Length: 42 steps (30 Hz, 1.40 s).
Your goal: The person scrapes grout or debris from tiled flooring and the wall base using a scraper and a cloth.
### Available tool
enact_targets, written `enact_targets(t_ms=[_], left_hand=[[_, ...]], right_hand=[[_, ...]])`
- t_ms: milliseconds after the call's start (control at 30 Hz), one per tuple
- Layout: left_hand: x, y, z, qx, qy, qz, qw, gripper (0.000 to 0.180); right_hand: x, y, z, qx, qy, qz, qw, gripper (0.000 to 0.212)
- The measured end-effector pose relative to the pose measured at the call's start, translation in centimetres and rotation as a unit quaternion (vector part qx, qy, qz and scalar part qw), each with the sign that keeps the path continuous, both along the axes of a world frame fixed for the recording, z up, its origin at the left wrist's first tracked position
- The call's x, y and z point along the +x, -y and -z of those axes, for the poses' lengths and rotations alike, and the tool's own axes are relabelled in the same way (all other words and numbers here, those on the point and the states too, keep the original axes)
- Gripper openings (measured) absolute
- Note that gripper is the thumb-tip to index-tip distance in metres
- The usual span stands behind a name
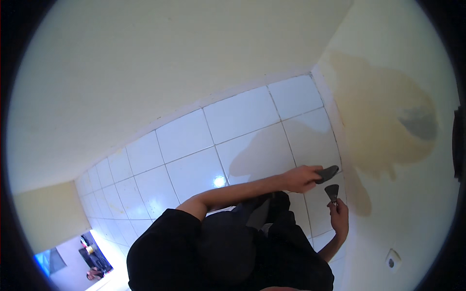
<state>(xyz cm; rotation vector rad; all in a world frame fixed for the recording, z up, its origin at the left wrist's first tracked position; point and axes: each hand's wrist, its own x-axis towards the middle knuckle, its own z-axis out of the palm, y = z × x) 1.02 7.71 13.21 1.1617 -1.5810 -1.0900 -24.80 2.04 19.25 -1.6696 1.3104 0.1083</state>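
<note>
My left hand [302,179] reaches across to the right and is closed on a dark grey flat tool [327,174] with a rounded end; its exact kind does not show. Just below and to the right, my right hand [340,214] grips a putty knife [332,192] by its handle, its dark flared blade pointing up toward the grey tool. A small gap separates the two tools. Both are held over the floor beside the right-hand wall [388,213], which bears a large beige patch [378,116] with a smaller grey smear [420,124].
White floor tiles [189,172] run along a pale wall [145,58] that meets the right-hand wall in a corner. A socket [391,261] sits low on the right-hand wall. A dark object [458,145] shows at the right rim. Beyond an opening at lower left is a person [94,274].
</note>
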Motion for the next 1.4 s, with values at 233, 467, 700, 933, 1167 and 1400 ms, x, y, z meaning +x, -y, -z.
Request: enact_targets(t_ms=[233,467,700,933,1167,1400], left_hand=[[9.5,4.8,8.1,0.031,0.228,-0.268,0.936,0.017],[9.4,6.6,7.7,0.013,0.370,-0.344,0.863,0.019],[10.9,7.9,12.5,-0.064,0.449,-0.312,0.835,0.013],[21.5,1.7,13.8,-0.005,0.431,-0.424,0.796,0.020],[28.4,-15.8,14.1,0.107,0.524,-0.460,0.708,0.026],[29.4,-35.9,9.9,0.348,0.263,-0.790,0.431,0.019]], right_hand=[[1.8,0.3,1.2,-0.051,-0.065,-0.117,0.990,0.020],[5.9,0.2,1.5,0.009,-0.087,-0.184,0.979,0.019],[7.3,0.9,3.3,-0.019,-0.115,-0.254,0.960,0.022],[9.0,1.7,4.9,-0.045,-0.099,-0.294,0.950,0.023],[13.8,1.7,5.7,-0.048,-0.087,-0.364,0.926,0.023],[19.7,0.4,11.2,-0.165,0.100,-0.275,0.942,0.027]])
